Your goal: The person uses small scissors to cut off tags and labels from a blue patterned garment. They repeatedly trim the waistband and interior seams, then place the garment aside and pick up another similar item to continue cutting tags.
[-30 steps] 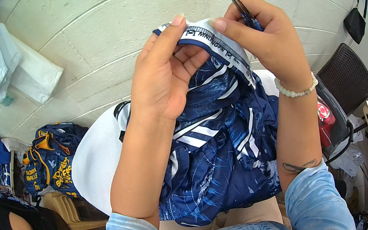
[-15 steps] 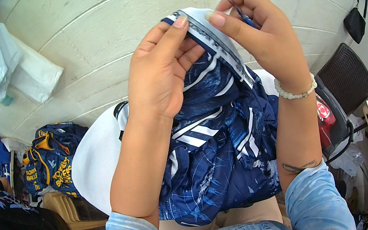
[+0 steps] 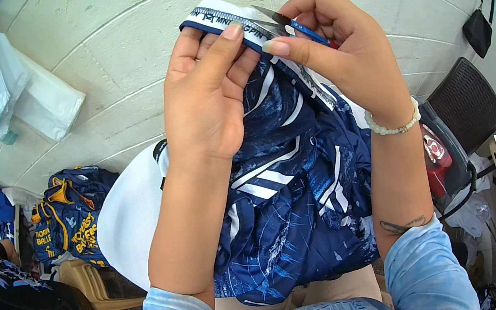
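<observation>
A navy blue sports jersey (image 3: 298,225) with white stripes lies bunched over a white rounded tabletop (image 3: 128,219) and hangs over my lap. Its white, navy-edged band (image 3: 220,20), with printed lettering and a grey stitched seam, is raised toward the wall. My left hand (image 3: 203,97) pinches this band between thumb and fingers. Small snips with a blue handle (image 3: 304,30) are in my right hand (image 3: 344,42), their blades slightly apart and lying against the band's seam. My right thumb touches the band just below the blades.
White plastic bags (image 3: 33,91) hang on the pale block wall (image 3: 126,38). Navy and yellow garments (image 3: 75,211) are piled at left, above stacked tan trays (image 3: 86,281). A person in black (image 3: 30,293) is at lower left. A brown woven chair back (image 3: 467,104) stands at right.
The band has been raised and shifted left, with more of it spread out. My right hand has turned the snips from upright to pointing left, bringing the blades against the band.
</observation>
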Demonstrator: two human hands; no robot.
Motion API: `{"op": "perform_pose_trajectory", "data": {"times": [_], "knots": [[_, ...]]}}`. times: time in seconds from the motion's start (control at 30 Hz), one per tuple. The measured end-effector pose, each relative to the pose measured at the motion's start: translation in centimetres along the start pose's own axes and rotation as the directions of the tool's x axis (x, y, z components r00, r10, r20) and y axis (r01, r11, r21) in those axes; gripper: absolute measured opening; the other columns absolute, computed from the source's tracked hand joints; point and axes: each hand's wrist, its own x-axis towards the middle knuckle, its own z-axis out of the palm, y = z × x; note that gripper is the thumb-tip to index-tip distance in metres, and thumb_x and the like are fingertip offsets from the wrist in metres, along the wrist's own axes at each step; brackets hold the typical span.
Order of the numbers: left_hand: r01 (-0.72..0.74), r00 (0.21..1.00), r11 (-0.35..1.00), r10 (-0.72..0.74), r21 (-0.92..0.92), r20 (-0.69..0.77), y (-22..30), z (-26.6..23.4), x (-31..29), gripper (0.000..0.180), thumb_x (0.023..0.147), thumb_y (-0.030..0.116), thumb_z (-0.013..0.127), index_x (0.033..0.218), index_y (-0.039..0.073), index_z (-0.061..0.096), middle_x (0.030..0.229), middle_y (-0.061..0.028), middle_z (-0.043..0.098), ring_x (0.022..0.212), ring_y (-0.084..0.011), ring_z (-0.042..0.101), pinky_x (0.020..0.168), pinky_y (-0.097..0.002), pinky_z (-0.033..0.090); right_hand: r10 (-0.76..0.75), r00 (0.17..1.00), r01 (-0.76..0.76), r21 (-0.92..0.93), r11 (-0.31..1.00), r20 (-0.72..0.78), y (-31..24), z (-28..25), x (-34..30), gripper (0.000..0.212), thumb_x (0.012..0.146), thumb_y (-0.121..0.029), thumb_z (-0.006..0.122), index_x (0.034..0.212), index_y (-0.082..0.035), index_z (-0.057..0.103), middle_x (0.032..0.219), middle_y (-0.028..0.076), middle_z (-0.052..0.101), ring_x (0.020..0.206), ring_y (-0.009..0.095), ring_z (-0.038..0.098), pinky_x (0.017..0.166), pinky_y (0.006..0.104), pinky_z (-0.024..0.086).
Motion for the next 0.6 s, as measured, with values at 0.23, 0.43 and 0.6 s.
{"op": "perform_pose_trajectory", "data": {"times": [0.23, 0.43, 0.6], "knots": [[-0.104, 0.995, 0.991, 0.104, 0.085, 0.003, 0.25, 0.42, -0.25, 0.025, 0.090, 0.003, 0.064, 0.114, 0.001, 0.055, 0.100, -0.0060, 0.064, 0.094, -0.0143, 0.063, 0.085, -0.0306, 0.053, -0.067, 0.997, 0.068, 0.013, 0.998, -0.039, 0.07, 0.15, 0.03, 0.032, 0.080, -0.008, 0.078, 0.105, 0.003, 0.063, 0.091, 0.004, 0.066, 0.082, 0.006, 0.060, 0.070, 0.0173, 0.047], [-0.125, 0.992, 0.989, 0.126, 0.078, -0.002, 0.39, 0.45, -0.19, 0.026, 0.090, 0.003, 0.064, 0.114, -0.002, 0.054, 0.101, -0.0079, 0.064, 0.094, -0.0153, 0.064, 0.086, -0.0313, 0.054, -0.074, 0.995, 0.076, 0.035, 0.996, -0.062, 0.13, 0.27, 0.02, 0.032, 0.080, -0.008, 0.079, 0.105, 0.004, 0.063, 0.090, 0.005, 0.066, 0.083, 0.007, 0.060, 0.073, 0.0186, 0.048], [-0.118, 0.993, 0.991, 0.117, 0.059, 0.017, 0.44, 0.65, -0.38, 0.026, 0.091, 0.002, 0.063, 0.115, -0.002, 0.054, 0.102, -0.0092, 0.064, 0.095, -0.0160, 0.064, 0.086, -0.0310, 0.055, -0.085, 0.994, 0.088, 0.046, 0.995, -0.069, -0.03, 0.36, -0.05, 0.031, 0.080, -0.007, 0.079, 0.104, 0.003, 0.063, 0.090, 0.004, 0.065, 0.083, 0.007, 0.060, 0.073, 0.0185, 0.048]]}}
